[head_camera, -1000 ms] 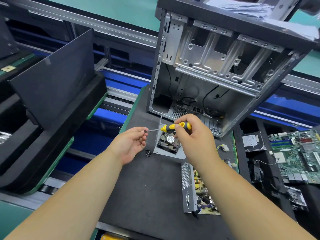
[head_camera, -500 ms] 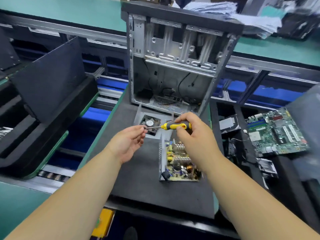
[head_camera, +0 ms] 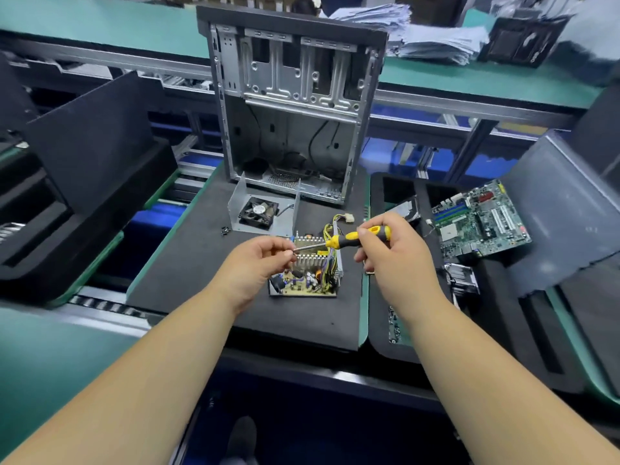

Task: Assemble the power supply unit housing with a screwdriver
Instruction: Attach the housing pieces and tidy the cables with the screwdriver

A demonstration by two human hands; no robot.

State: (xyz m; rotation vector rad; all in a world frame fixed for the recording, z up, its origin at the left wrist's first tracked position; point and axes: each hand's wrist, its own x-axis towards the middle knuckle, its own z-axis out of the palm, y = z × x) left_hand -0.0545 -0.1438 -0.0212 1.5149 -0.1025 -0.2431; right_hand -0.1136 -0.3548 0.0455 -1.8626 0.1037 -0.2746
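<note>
my view has swung right, bringing the open psu board under my hands. right hand grips the screwdriver; left hand pinches its tip, perhaps seating a screw. fan cover lies just behind the board, unfitted.

Head-worn view, downward (close over hands)

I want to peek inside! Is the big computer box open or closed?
Open. The case stands upright with no side panel toward the camera, so its bare metal frame and loose black cables show inside.
</note>
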